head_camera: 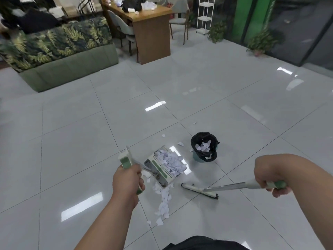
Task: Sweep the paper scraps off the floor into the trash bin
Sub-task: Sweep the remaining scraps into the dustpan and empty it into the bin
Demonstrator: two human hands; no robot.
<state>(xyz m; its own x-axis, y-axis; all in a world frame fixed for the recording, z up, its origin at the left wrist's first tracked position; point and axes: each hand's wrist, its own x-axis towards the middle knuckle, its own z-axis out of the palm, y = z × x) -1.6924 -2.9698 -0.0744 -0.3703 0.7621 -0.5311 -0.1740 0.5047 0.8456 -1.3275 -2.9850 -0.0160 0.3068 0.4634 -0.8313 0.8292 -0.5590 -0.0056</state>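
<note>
glossy tiled floor [216,87], plastic dustpan [160,171], paper scraps [163,204]

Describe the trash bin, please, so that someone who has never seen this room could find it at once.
Start at the wooden desk at the back and come forward across the pale tiled floor towards the two hands. The trash bin stands just right of the dustpan full of paper scraps. It is the only small round tub, teal, lined with a black bag, white scraps inside.

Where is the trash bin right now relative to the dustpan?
In the head view the trash bin stands on the floor just right of and slightly beyond the loaded dustpan, apart from it, with the broom head nearer the camera.
</note>
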